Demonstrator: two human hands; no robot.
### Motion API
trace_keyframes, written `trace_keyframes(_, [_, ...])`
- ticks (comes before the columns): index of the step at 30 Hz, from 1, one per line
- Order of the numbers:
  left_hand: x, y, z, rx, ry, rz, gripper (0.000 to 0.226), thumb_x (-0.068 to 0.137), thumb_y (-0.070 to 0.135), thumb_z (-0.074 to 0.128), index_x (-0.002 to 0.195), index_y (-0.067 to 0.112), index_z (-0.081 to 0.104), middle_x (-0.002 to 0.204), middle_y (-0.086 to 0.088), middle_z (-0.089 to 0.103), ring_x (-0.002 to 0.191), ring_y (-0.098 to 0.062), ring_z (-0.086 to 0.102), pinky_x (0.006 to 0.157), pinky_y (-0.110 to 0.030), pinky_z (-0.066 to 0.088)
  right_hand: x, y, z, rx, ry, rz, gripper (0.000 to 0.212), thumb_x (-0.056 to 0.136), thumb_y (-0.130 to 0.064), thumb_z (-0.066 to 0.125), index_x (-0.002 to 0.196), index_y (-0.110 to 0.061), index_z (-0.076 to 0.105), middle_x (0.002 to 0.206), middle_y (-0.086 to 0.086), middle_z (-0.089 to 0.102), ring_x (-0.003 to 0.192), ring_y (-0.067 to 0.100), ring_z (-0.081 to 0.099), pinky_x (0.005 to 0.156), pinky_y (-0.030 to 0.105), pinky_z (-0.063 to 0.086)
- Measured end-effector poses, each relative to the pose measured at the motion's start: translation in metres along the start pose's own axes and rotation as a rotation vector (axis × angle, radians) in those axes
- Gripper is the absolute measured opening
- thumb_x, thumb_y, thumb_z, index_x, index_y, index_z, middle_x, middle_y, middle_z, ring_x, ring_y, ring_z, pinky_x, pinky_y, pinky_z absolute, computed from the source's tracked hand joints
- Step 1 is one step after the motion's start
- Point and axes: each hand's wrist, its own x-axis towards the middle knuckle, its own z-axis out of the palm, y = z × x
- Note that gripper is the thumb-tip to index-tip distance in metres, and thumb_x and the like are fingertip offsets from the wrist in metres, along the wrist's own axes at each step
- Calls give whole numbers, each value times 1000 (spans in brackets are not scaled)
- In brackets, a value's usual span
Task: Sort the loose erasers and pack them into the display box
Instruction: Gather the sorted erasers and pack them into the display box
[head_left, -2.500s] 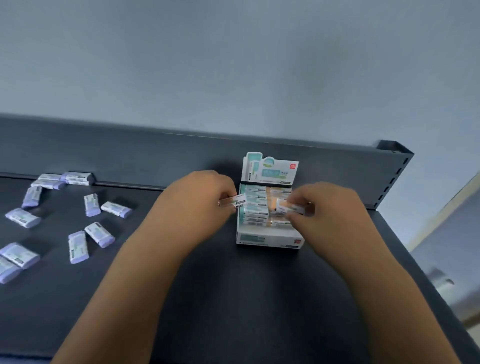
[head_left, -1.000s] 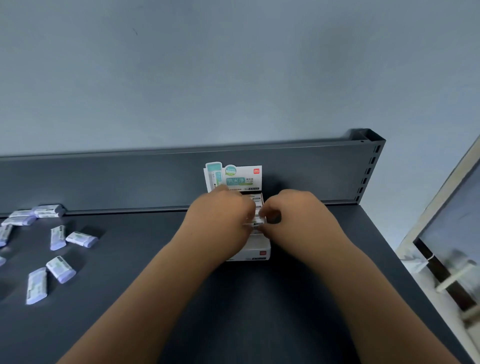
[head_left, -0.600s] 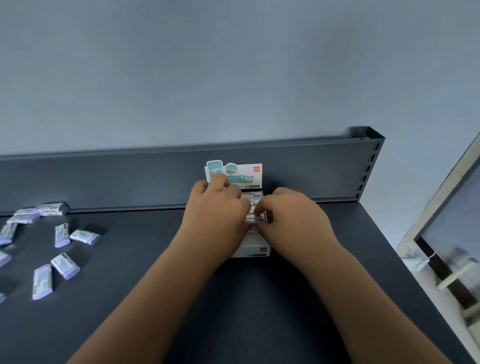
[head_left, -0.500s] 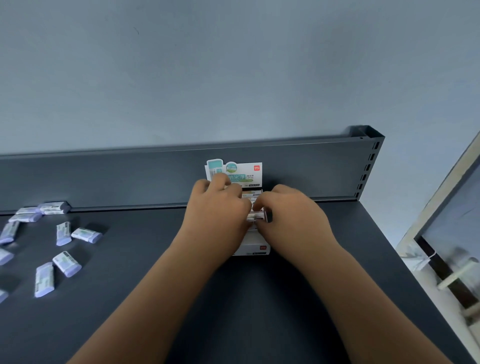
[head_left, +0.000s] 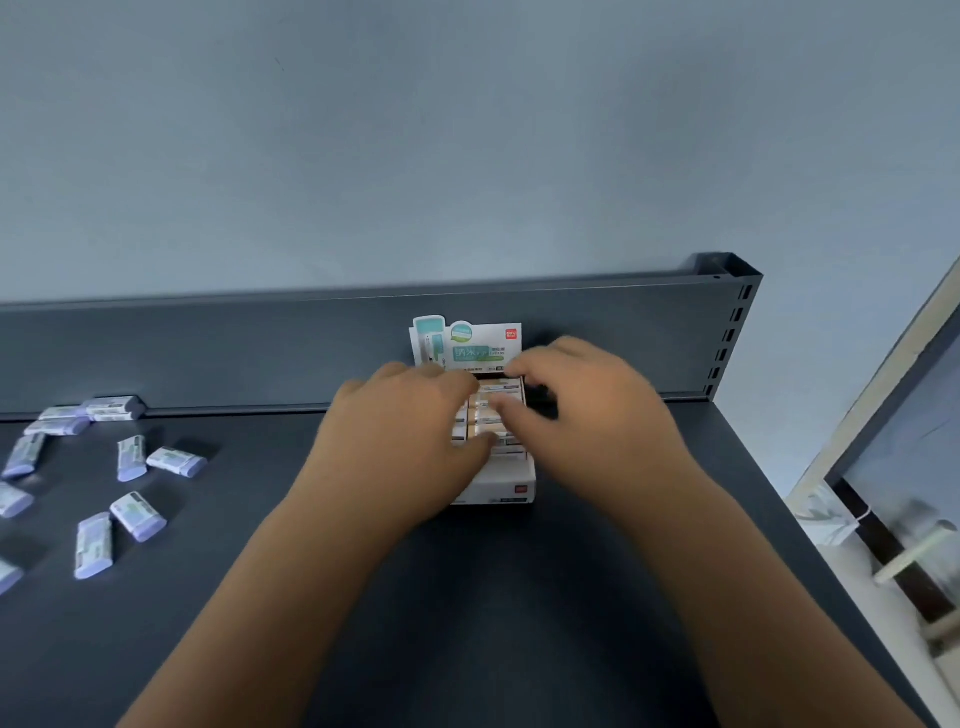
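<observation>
A small white cardboard display box (head_left: 506, 486), square-cornered, with a stiff teal-and-white printed header card (head_left: 467, 343) standing upright from its back edge, sits on a dark grey matte metal shelf (head_left: 467, 613). Just behind the display box rises the smooth back rail (head_left: 234, 353), and further right of the display box stands a slotted corner post (head_left: 730, 332). Inside the display box the packed erasers (head_left: 498, 385), slim blocks in glossy paper sleeves with pale tan ends, lie flat in tight rows. The left hand (head_left: 400, 441) lies over the display box's left half, fingers bent down onto the rows and thumb tip touching them near the front; whether it pinches one I cannot tell. The right hand (head_left: 592, 415), blurred, arches over the display box's right half with fingers curled towards the same rows, and its grasp cannot be told either. Well to the left of the display box the loose erasers (head_left: 137, 514), rounded lilac blocks in white printed sleeves, lie scattered at all angles, a few against the back rail, apart from both hands
</observation>
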Motion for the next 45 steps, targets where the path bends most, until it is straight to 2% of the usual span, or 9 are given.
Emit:
trace_keyframes(7, [-33,-16,-20,120,47,-142,56,82,71,33,110,35,63,101,12,69,99,-18,61,83,-38,49,-22,-37,-42,-138,-97,22,42,92,-65,43,119,-38,61,108,-14,59,104,12,55,82,39,53])
trace_keyframes(12, [-57,-30,-9,86,53,-228,65,80,77,29,100,31,68,94,10,70,98,-18,62,78,-37,52,-28,-55,-16,-86,-175,10,46,92,-66,43,119,-34,61,118,-14,61,110,13,55,87,39,52])
trace_keyframes(19, [-85,-65,4,22,76,-257,66,77,76,28,95,30,72,85,9,67,90,-19,61,71,-38,52,-35,-87,18,-7,-206,2,46,92,-66,44,121,-34,61,116,-13,61,109,12,54,85,36,50])
trace_keyframes(24, [-94,-115,2,33,59,-236,69,78,79,26,96,32,74,90,11,69,99,-18,58,74,-36,51,-34,-124,44,37,-224,43,50,93,-68,45,129,-37,58,120,-17,59,114,9,53,94,36,49])
trace_keyframes(28, [-96,-161,-6,41,27,-203,78,74,82,17,96,32,73,94,12,67,106,-16,55,79,-35,47,-28,-166,67,-33,-189,45,51,93,-68,42,130,-36,57,120,-17,58,115,9,52,92,35,48])
trace_keyframes(32, [-104,-203,-6,18,26,-180,74,75,81,22,98,32,72,95,11,67,104,-17,56,80,-38,50,-23,-201,85,-30,-149,70,50,93,-66,44,130,-35,58,121,-18,59,118,8,52,93,33,48])
trace_keyframes(37, [-115,-242,-2,-35,24,-192,71,74,79,25,105,36,73,91,12,66,101,-17,57,77,-37,51,-16,-224,102,-34,-162,89,49,94,-64,44,132,-35,57,124,-18,58,121,7,50,95,32,47])
trace_keyframes(42, [-119,-266,-2,-75,49,-250,65,72,78,28,93,34,71,90,13,66,99,-17,58,71,-36,51,-6,-236,117,-34,-207,55,47,95,-63,45,134,-38,54,127,-21,55,121,5,47,93,30,47])
trace_keyframes(45, [-122,-277,-4,-84,31,-302,68,71,80,28,102,37,71,100,15,67,106,-15,57,79,-36,51,3,-240,122,-37,-257,28,46,95,-62,46,135,-39,53,129,-21,54,121,6,48,93,29,47])
